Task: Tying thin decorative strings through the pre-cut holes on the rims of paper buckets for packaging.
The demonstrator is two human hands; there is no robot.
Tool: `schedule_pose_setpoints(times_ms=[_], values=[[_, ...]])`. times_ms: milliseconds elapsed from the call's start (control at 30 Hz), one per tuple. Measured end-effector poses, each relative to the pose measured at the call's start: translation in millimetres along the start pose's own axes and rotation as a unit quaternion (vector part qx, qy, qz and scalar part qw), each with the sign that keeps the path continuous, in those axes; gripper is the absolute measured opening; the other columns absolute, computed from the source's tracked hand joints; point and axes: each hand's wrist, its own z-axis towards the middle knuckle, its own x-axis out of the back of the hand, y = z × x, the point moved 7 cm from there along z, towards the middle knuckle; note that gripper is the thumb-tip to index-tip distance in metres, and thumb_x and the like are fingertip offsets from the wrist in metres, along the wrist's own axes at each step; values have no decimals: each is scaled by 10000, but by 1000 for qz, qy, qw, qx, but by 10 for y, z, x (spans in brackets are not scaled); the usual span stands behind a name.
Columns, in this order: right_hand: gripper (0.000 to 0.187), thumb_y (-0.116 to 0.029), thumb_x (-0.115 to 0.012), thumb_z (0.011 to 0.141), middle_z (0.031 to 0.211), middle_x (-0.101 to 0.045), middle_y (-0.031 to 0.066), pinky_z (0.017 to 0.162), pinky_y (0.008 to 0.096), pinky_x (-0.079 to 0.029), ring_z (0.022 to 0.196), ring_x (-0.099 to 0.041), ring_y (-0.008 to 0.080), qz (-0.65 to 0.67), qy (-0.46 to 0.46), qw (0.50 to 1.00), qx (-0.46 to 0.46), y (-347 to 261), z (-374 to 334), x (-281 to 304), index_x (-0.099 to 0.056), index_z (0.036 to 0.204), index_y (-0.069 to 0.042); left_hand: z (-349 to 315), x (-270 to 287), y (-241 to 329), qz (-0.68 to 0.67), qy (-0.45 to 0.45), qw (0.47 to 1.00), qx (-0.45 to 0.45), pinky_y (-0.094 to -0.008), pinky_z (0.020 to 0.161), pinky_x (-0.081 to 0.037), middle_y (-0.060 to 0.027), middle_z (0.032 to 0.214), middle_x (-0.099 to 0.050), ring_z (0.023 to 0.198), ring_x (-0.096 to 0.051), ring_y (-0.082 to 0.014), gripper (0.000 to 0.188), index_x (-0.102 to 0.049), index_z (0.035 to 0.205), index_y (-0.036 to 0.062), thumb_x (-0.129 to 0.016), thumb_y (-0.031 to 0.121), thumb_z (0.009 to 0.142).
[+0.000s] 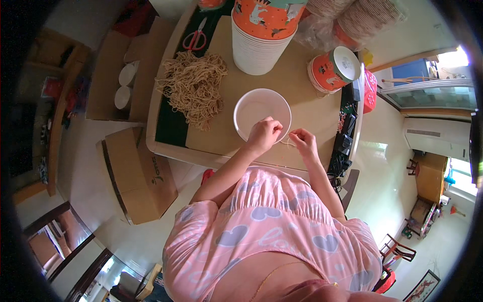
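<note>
A white paper bucket (253, 103) stands mouth up on the table in front of me. My left hand (265, 135) is over its near rim, fingers closed in a pinch; what they hold is too small to make out. Just right of the rim, my right hand (305, 144) pinches a thin tan string (288, 144) that runs toward the bucket. Left of the bucket lies a tangled heap of tan strings (196, 88). Behind it rises a tall stack of white buckets (256, 50), topped by an orange patterned one (269, 17).
Red-handled scissors (195, 39) lie beyond the string heap. Orange patterned buckets (327, 73) lie tilted at the right, near black adapters and cables (343, 146) along the table edge. Bagged stacked rims (370, 22) are at the back right. Cardboard boxes (138, 176) stand on the floor at left.
</note>
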Motion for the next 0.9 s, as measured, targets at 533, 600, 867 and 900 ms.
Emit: schedule_pose_setpoints(times_ms=[533, 600, 867, 900], values=[[96, -112, -642, 851, 682, -547, -69, 509, 176, -329, 594, -449, 13, 47, -33, 998, -12, -8, 11, -146, -632, 870, -19, -2, -48, 52, 45, 6, 998, -40, -376, 688, -496, -106, 803, -621, 748, -623, -276, 77, -677, 812, 45, -650, 93, 757], [93, -113, -640, 852, 682, -545, -69, 507, 177, -330, 596, -451, 15, 44, -33, 998, -16, -32, -7, -156, -631, 881, -25, 1, -49, 77, 51, 0, 998, -38, -380, 685, -495, -103, 799, -616, 747, -620, -281, 61, -665, 788, 45, -645, 96, 761], [132, -52, -586, 863, 710, -584, 21, 559, 232, -438, 639, -530, 78, -72, -3, 995, 73, -319, -288, -134, -585, 995, -38, 43, -112, -130, -146, -41, 981, 124, -330, 586, -511, -105, 688, -629, 660, -635, -224, 56, -536, 863, 22, -543, 77, 862], [139, -22, -567, 856, 716, -588, 47, 583, 247, -456, 650, -545, 97, -73, -40, 989, 121, -466, -406, -226, -575, 995, -30, 1, -188, -230, -253, -87, 936, 229, -298, 563, -509, -104, 655, -623, 633, -633, -193, 60, -518, 920, 18, -524, 69, 890]])
